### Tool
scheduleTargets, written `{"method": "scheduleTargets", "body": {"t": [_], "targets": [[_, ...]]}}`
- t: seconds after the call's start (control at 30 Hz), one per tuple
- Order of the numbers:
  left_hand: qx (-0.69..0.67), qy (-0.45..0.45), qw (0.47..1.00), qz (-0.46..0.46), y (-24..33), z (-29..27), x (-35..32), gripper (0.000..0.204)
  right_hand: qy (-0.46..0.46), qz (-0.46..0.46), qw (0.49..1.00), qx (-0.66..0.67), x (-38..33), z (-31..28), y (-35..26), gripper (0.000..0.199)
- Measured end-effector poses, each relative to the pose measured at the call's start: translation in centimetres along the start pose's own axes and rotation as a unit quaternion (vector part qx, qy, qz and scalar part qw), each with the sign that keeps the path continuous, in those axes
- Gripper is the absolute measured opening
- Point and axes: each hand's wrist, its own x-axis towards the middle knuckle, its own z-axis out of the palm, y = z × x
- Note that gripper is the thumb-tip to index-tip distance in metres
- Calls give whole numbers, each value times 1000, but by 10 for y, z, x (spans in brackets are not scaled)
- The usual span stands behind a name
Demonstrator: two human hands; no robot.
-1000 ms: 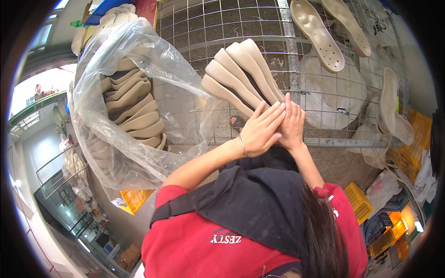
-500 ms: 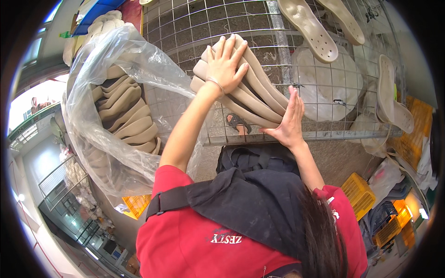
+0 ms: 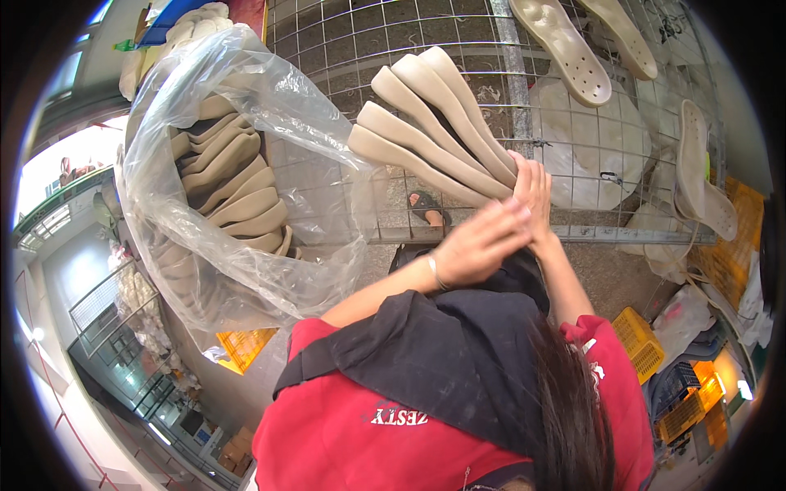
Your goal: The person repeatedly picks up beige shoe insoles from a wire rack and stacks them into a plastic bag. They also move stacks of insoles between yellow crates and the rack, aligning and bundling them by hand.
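Several beige shoe soles (image 3: pixel 446 123) stand on edge in a fanned bundle over the wire-mesh table, their far ends spread apart. My right hand (image 3: pixel 534 192) is closed at the bundle's near end, its fingers along the outer right side and part of the grip hidden. Somewhat blurred, my left hand (image 3: pixel 483 245) reaches across in front of that end, fingers stretched out and fingertips near or over my right hand; nothing shows in it. To the left, a large clear plastic bag (image 3: pixel 319 123) gapes around a row of similar soles (image 3: pixel 233 176).
Loose soles (image 3: pixel 565 53) lie at the far right of the mesh table (image 3: pixel 368 33), with another pair (image 3: pixel 692 155) at its right edge. Beneath the mesh is a whitish plastic bag (image 3: pixel 589 143). Yellow crates (image 3: pixel 639 344) stand lower right, and an orange crate (image 3: pixel 246 348) lower left.
My left hand has left the top of the soles and swung down and right to beside my right hand. The bundle's far ends have fanned apart.
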Motion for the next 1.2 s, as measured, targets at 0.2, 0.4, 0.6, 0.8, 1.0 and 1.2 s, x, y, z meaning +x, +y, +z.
{"method": "scheduleTargets", "body": {"t": [0.2,0.4,0.6,0.8,1.0,1.2], "targets": [[202,67,976,-46,-52,-133,101,41,-111,-243,960,-84,51,-147,-10,83],[-337,-488,771,-230,-59,-75,175,80,-114,-436,867,-213,23,-254,-46,55],[-710,-317,360,-515,20,78,91,64,-84,-77,974,-196,-109,-269,-7,105],[-730,-367,260,-514,126,190,34,68,279,362,764,454,-349,-171,-15,77],[-648,-486,235,-537,247,350,-1,72,471,397,688,385,-542,-139,-59,96],[-607,-594,153,-506,395,483,-43,84,545,544,584,256,-689,-179,-67,91]]}}
